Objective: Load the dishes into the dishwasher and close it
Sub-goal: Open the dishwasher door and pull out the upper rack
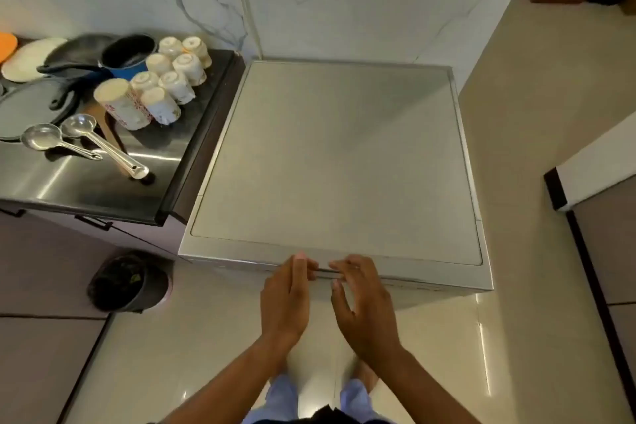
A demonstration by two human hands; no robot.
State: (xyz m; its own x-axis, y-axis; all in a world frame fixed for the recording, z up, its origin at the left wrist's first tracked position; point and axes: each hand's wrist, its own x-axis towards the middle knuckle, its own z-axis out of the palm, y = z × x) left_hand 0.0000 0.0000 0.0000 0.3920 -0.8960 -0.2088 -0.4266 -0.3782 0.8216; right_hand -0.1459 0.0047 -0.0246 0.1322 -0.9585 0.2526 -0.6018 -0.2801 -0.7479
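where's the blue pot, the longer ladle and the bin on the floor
blue pot (128,52), head view, its dark inside
longer ladle (103,142), head view, mid handle
bin (118,282), head view, its dark liner

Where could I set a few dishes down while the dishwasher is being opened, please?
The dishwasher top is bare right across. On the steel counter, the near strip in front of the two ladles is free. Behind them it is crowded: upturned cups, pans and plates fill the back. Both hands, the left hand and right hand, are at the dishwasher's front edge.
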